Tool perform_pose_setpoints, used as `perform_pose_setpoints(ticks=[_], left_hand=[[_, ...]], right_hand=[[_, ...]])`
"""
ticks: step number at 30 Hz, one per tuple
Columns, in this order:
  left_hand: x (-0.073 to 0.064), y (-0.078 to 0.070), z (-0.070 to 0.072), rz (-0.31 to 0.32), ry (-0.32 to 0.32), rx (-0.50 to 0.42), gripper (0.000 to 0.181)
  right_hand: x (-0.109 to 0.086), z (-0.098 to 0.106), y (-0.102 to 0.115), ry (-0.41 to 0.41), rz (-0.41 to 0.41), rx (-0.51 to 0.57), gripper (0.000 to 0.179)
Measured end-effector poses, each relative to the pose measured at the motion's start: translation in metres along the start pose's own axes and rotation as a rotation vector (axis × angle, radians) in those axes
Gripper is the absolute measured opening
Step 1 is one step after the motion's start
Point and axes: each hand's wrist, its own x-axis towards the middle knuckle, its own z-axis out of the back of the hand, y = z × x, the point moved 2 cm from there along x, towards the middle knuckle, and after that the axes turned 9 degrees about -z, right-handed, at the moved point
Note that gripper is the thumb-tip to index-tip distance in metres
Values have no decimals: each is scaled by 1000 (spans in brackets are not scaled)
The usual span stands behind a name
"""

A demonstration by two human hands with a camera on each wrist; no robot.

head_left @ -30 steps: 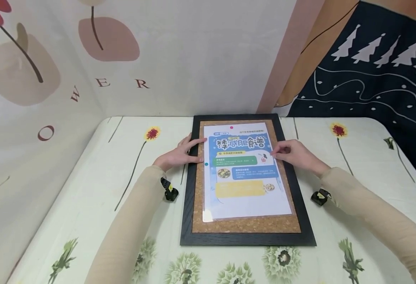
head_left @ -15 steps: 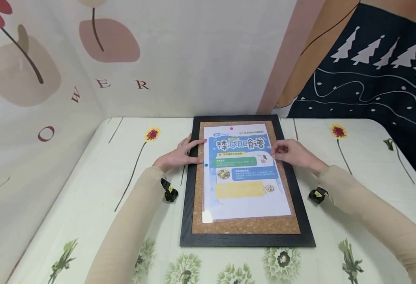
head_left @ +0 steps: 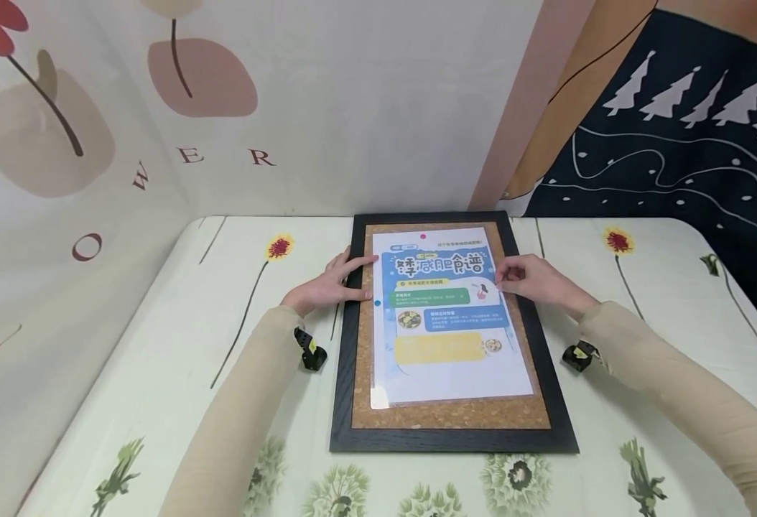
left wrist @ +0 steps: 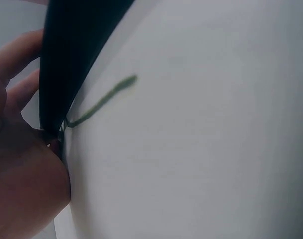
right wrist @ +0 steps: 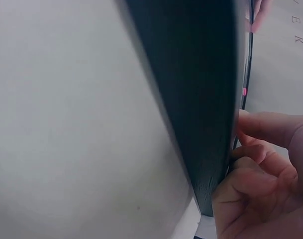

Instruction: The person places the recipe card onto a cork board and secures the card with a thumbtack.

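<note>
A black-framed cork board (head_left: 456, 416) lies on the table, bearing a printed sheet (head_left: 462, 380) in blue, green and yellow. A pink thumbtack (head_left: 423, 236) sits at the sheet's top edge, a teal thumbtack (head_left: 377, 303) at its left edge. My left hand (head_left: 325, 286) rests across the left frame side, fingers extended and spread; its thumb and index tip touch the sheet's left edge. At the right edge of the sheet, my right hand (head_left: 533, 282) pinches with thumb and curled fingers against the board. What lies between those fingertips is hidden, also in the right wrist view.
A flower-printed cloth (head_left: 159, 373) covers the table. Behind stands a pale curtain (head_left: 353, 108) with printed letters, and a dark fabric (head_left: 676, 158) with white trees hangs at the right. Small black cameras (head_left: 579, 355) are strapped at both wrists.
Both hands stay in nearly the same place on the board. The right wrist has shifted slightly inward since a second ago. The head view has tilted very slightly.
</note>
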Motion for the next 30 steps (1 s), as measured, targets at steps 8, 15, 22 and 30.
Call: perform_pose_setpoints(ticks=[8, 15, 22, 30], left_hand=[[-1, -2, 0, 2, -8, 5, 76], [0, -2, 0, -4, -2, 7, 76], [-1, -1, 0, -7, 2, -9, 76], [-2, -1, 0, -7, -5, -3, 76]], right_hand=[[2, 2, -1, 16, 13, 11, 6], [0, 6, -3, 45, 16, 28, 10], [1, 10, -3, 113, 18, 53, 17], [-5, 18, -5, 125, -12, 35, 27]])
